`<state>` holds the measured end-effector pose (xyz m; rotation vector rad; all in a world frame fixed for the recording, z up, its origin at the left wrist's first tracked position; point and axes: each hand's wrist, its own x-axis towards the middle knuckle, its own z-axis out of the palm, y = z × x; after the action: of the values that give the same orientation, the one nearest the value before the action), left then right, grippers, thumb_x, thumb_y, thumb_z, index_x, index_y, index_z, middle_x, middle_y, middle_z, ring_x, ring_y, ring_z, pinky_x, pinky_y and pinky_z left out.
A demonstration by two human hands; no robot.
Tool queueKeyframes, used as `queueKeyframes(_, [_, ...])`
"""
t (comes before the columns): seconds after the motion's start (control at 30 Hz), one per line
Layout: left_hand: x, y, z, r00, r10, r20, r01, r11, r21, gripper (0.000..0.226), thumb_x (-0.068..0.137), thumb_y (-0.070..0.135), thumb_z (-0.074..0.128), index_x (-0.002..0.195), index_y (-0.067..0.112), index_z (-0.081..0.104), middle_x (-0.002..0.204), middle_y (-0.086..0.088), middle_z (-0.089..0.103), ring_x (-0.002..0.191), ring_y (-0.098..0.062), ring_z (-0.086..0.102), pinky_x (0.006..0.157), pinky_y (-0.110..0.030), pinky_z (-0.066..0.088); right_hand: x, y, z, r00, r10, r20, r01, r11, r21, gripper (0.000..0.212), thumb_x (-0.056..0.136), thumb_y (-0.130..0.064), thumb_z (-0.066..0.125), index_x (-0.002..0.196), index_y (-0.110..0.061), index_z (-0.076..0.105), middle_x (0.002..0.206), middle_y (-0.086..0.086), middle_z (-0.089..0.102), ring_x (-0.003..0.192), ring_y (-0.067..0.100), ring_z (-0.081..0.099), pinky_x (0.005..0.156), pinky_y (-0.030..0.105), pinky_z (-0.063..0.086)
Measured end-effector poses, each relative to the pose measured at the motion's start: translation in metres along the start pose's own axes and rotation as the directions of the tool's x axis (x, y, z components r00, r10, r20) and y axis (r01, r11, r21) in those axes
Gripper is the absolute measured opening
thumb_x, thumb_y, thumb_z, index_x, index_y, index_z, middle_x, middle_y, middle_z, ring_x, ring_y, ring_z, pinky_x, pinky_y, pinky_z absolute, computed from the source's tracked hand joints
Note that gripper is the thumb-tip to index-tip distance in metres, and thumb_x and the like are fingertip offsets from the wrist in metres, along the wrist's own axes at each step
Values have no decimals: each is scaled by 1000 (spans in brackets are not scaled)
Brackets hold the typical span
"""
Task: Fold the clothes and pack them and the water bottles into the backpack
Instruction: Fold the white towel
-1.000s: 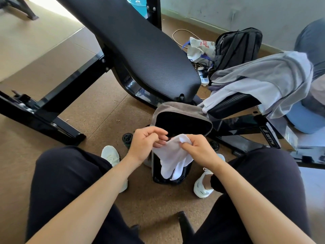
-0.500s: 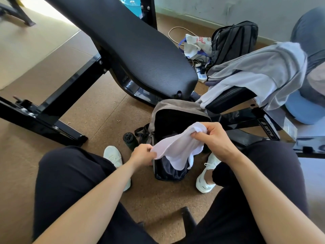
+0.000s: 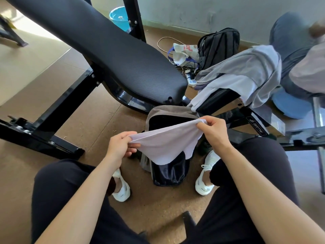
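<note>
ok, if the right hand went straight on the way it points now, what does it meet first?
Apart from the white cloth it pinches, the right hand points forward-left at the grey top flap of the backpack. It would likely meet that first, then the bench pad. Depth is unclear from one view.

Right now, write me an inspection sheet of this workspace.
Surface: brown board floor.
Job's things: white garment stretched above the open grey backpack; grey and white clothes draped on the seat pad; water bottles not clearly visible.
Clutter: black backpack, printed plastic bag, blue basin near the wall.
Hands: left hand and right hand each pinch the garment's top edge.
Cables: power strip with plugs; loose cord on the floor.
Surroundings: black weight bench; another person seated at right.
</note>
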<state>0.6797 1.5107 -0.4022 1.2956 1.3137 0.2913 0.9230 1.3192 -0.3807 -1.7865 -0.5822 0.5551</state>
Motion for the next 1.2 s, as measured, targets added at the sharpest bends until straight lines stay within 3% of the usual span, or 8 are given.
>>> queueKeyframes(0.1, [-12,6,-1,988,142,-62,-147,985,-92,30,102,10,48,111,22,74,85,-9,79,56,-12,64,49,-20,49,-1,0,1,997,2,-76,-7,998,-61,18,87,-7,64,85,-15,80,72,-11,72,70,-2,63,67,13,50])
queueKeyframes(0.27, [-24,11,-4,864,447,-234,-473,879,-67,29,105,8,49,115,17,74,107,1,70,87,-15,70,66,-25,60,1,7,1,990,-127,-68,113,977,-179,15,96,-16,68,103,-21,80,89,-12,76,83,7,69,78,21,53])
queueKeyframes(0.47, [-4,-4,-17,976,214,-28,-216,975,-47,35,89,-7,65,114,16,74,112,-12,75,100,-26,74,86,-40,61,2,14,-1,999,-45,21,49,957,-286,21,95,-9,63,90,-25,75,77,-13,70,72,-4,60,66,14,43])
queueKeyframes(0.57, [-5,-7,-20,948,316,42,-319,936,149,46,77,-11,73,111,20,78,101,-1,79,96,-15,75,89,-40,61,5,11,-4,999,-30,-14,26,972,-232,17,96,-11,62,95,-19,77,79,-9,72,72,-4,60,66,16,42])
queueKeyframes(0.73, [-4,-7,-19,905,425,14,-410,863,297,21,94,12,71,102,29,79,80,9,78,77,-7,73,74,-33,61,7,11,-5,999,-27,-30,19,968,-251,16,96,-12,64,96,-20,78,81,-5,73,73,0,61,64,13,43])
queueKeyframes(0.83, [-2,-5,-16,888,459,-15,-425,833,354,20,100,20,64,116,23,76,95,5,71,87,-12,64,74,-27,46,8,13,-6,999,-30,-43,18,964,-264,15,96,-13,64,97,-18,78,84,-1,74,79,9,63,69,23,46])
queueKeyframes(1.07, [-1,2,-15,905,423,-55,-425,905,-23,26,105,24,56,92,16,77,90,3,72,83,-3,63,78,-21,48,13,16,-7,998,6,-59,-24,952,-305,16,96,-25,67,84,-17,75,68,2,67,64,13,55,64,31,46])
queueKeyframes(1.2, [2,1,-10,913,368,-173,-374,928,2,45,103,27,58,61,12,53,55,15,40,56,-2,37,58,-29,30,10,12,-4,998,37,-50,-51,943,-329,26,95,-29,69,70,-20,67,59,-4,58,58,11,49,61,31,41])
